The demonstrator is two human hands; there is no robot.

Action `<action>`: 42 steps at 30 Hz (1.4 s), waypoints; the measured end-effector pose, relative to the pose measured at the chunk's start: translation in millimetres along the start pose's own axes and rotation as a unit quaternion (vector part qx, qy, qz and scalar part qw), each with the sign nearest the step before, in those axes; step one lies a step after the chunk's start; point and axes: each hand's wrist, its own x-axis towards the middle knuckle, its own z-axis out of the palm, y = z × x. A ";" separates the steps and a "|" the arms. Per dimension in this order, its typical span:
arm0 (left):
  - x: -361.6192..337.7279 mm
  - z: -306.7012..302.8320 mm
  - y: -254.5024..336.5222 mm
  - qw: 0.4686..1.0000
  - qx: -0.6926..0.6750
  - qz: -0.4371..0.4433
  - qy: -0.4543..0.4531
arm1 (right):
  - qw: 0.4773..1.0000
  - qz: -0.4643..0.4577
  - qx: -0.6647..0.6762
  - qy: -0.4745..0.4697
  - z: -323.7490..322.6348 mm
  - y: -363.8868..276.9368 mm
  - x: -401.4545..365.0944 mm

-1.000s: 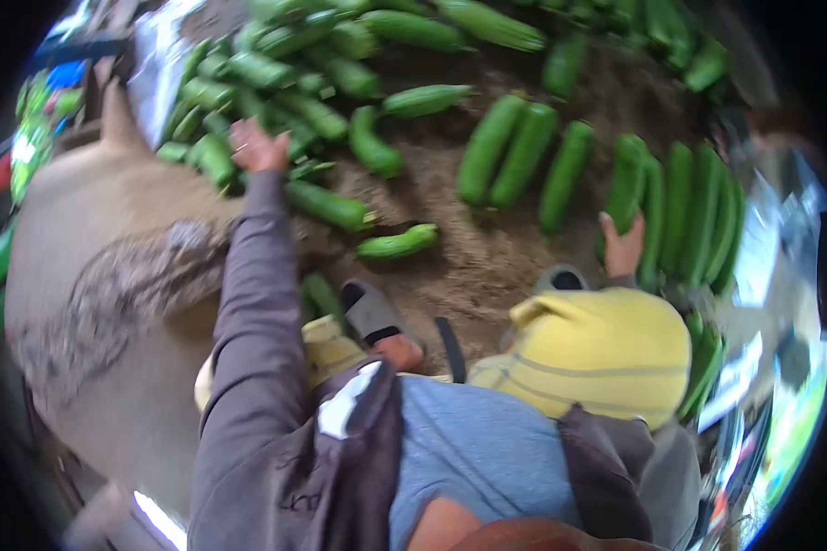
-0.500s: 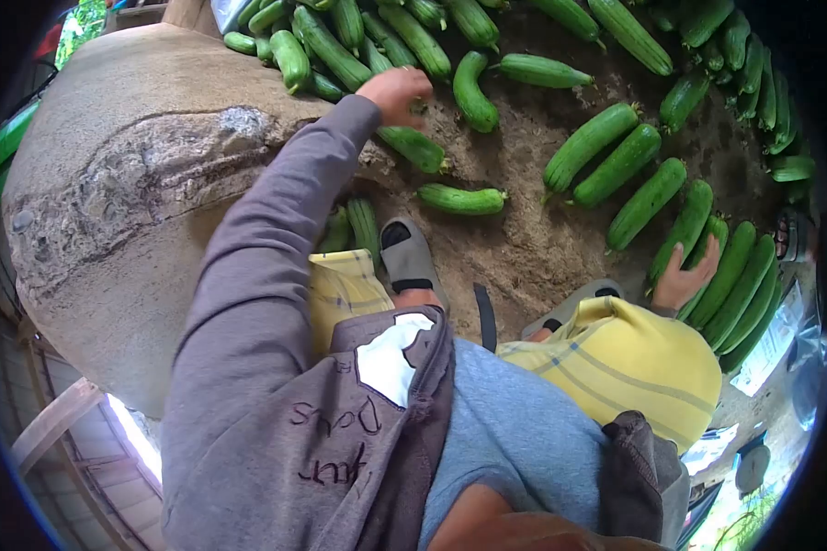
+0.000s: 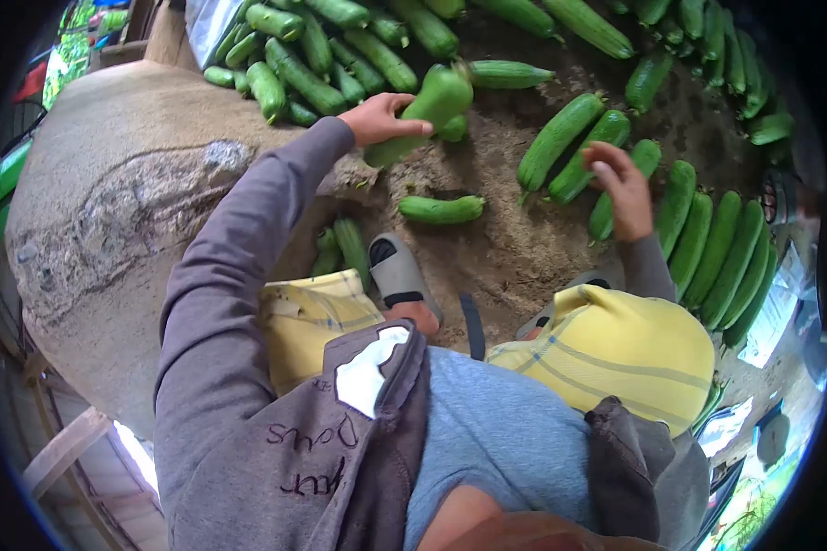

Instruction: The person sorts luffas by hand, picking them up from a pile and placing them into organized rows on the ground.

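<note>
My left hand [image 3: 383,120] grips a thick, curved green gourd [image 3: 443,92], thumb on the near side, lifted above the dirt floor. The gourd is slightly blurred, and part of it is hidden by my fingers. My right hand [image 3: 627,195] is in the air over a row of long green gourds [image 3: 560,142], its fingers partly curled and apart with nothing in them. Below my left hand, a single small gourd [image 3: 441,209] lies on the soil. More gourds lie side by side in the row's right part [image 3: 726,253].
A heap of gourds [image 3: 308,78] lies at the upper left against a large rock-like block [image 3: 129,184]. Other gourds [image 3: 726,55] are stacked at the upper right. Two gourds [image 3: 351,250] sit beside my sandalled foot [image 3: 402,275]. Another person's foot [image 3: 781,197] shows at the right edge.
My left hand has taken hold of the curved gourd and raised it off the ground. My right hand has moved up and left, away from the right part of the row.
</note>
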 end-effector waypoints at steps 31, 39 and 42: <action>81.2 7.4 -55.8 0.806 0.036 -0.222 0.547 | 0.977 -0.060 -0.165 0.124 -35.8 32.5 -18.5; 81.2 -27.6 -20.9 0.834 0.244 -0.299 0.394 | 0.978 -0.068 -0.185 0.072 -8.8 20.4 -13.0; 89.3 -24.2 -26.6 0.842 0.200 -0.296 0.404 | 0.983 -0.046 -0.167 0.065 -3.3 9.1 -10.1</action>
